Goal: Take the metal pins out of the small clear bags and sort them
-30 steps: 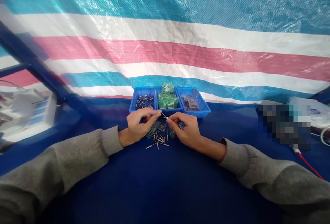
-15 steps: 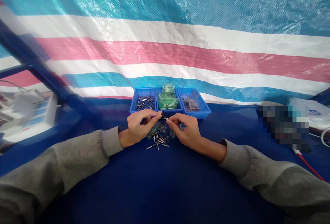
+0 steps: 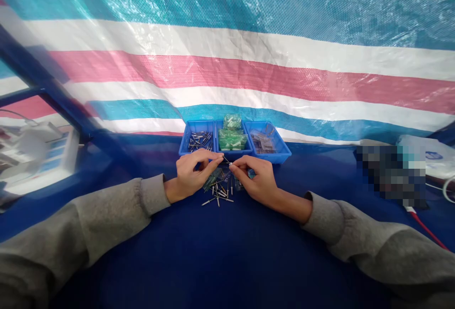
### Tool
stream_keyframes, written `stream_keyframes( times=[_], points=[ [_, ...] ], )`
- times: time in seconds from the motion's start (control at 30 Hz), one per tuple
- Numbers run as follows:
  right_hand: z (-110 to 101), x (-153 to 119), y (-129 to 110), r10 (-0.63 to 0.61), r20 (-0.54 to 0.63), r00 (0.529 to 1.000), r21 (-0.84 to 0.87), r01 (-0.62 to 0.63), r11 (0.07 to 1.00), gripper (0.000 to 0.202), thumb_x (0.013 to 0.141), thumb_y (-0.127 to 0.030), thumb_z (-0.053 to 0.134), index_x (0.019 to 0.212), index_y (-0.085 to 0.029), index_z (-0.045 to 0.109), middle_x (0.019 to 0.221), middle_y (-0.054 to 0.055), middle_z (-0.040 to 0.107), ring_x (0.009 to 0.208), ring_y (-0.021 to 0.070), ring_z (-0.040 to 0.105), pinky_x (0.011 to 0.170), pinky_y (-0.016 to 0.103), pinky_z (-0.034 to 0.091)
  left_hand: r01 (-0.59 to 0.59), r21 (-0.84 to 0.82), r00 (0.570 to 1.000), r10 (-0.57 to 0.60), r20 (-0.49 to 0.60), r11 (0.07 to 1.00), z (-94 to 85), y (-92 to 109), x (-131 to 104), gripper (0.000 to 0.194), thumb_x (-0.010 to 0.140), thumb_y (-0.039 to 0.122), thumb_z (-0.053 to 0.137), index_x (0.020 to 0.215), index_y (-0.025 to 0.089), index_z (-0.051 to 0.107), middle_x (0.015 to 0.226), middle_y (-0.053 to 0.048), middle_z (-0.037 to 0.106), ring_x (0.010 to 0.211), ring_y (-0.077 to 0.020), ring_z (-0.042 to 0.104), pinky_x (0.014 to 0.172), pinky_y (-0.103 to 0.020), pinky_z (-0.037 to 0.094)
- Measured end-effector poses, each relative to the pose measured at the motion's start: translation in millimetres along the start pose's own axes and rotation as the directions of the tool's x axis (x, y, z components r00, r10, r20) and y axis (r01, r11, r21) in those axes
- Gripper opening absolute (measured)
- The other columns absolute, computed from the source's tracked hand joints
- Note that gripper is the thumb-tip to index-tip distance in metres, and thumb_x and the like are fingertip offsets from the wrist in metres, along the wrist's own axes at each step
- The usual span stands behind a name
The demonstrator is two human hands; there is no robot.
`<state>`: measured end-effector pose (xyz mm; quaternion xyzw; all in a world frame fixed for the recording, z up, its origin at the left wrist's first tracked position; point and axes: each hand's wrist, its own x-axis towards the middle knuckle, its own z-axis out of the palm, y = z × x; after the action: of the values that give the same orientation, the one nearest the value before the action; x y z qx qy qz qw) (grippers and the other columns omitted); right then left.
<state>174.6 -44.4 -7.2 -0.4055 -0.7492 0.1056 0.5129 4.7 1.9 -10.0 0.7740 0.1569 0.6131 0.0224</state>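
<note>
Over the pile, a thin metal blind rivet point(image 3: 226, 160) spans the gap between my two hands. My left hand point(image 3: 192, 171) pinches its upper left end between thumb and fingertips. At the pale lower right end, the thumb and forefinger of my right hand point(image 3: 258, 178) are closed on it. Several loose blind rivets point(image 3: 218, 195) lie heaped and crossed on the blue table just below. Beside this heap is a clear greenish plastic bag point(image 3: 211, 181), partly hidden by my left hand. More crinkled plastic shows next to my right fingers.
Behind my hands stand three blue bins: the left bin point(image 3: 181, 148) with rivets, the middle one with green-tinted packets point(image 3: 232, 140), the right one point(image 3: 284, 152) with clear bags. White equipment point(image 3: 39, 157) is far left. A red cable point(image 3: 426, 228) and white plastic bag point(image 3: 412, 150) are right.
</note>
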Motion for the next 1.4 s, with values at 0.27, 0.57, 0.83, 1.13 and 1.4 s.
stream_keyframes(
  times=[0.27,0.57,0.83,1.13,1.4],
  points=[
    [-1,0,1,0.005,-0.001,1.0,0.049,-0.005,0.999,0.016,0.083,-0.025,0.053,0.07,-0.017,0.056,0.051,-0.004,0.047,0.046,0.0081,0.043,0.048,0.021,0.037,0.014,-0.079,1.0,-0.013,0.011,0.997,0.4,-2,3,0.018,0.072,0.004,0.065,0.084,0.015,0.058,0.076,-0.001,0.066,0.069,-0.0101,0.064,0.052,-0.018,0.05],
    [0,0,2,0.027,0.006,1.0,0.124,-0.027,0.992,0.015,0.086,-0.026,0.048,0.073,-0.018,0.051,0.055,-0.004,0.046,0.049,0.0085,0.042,0.048,0.021,0.037,0.066,-0.003,0.995,-0.065,0.077,0.998,-1.4,-1,3,0.01,0.078,0.007,0.059,0.083,0.015,0.062,0.078,-0.002,0.066,0.069,-0.0108,0.064,0.057,-0.021,0.052],
    [2,0,4,0.003,-0.002,1.0,0.056,-0.003,0.998,0.017,0.086,-0.029,0.051,0.075,-0.017,0.056,0.053,-0.004,0.048,0.047,0.008,0.044,0.048,0.02,0.037,0.064,0.044,0.984,-0.07,0.167,0.997,-4.6,2,9,0.019,0.081,0.02,0.061,0.1,0.017,0.062,0.077,-0.002,0.067,0.056,-0.0068,0.057,0.052,-0.018,0.049],
    [4,2,5,-0.024,0.01,1.0,0.011,0.024,1.0,0.023,0.084,-0.036,0.054,0.071,-0.017,0.059,0.05,-0.004,0.049,0.045,0.0079,0.044,0.046,0.02,0.037,0.011,-0.021,0.974,-0.006,0.226,1.0,-5.6,4,10,0.003,0.08,0.016,0.061,0.082,0.015,0.062,0.077,-0.005,0.066,0.069,-0.0111,0.061,0.056,-0.021,0.05],
    [4,2,5,-0.004,0.055,0.998,0.009,0.004,1.0,0.023,0.084,-0.037,0.054,0.076,-0.017,0.061,0.048,-0.005,0.047,0.043,0.0074,0.042,0.045,0.019,0.036,0.084,-0.067,0.981,-0.071,0.181,0.994,-4.1,4,6,0.012,0.087,0.014,0.045,0.087,0.016,0.057,0.08,-0.005,0.066,0.074,-0.0117,0.064,0.063,-0.023,0.054]
  ],
)
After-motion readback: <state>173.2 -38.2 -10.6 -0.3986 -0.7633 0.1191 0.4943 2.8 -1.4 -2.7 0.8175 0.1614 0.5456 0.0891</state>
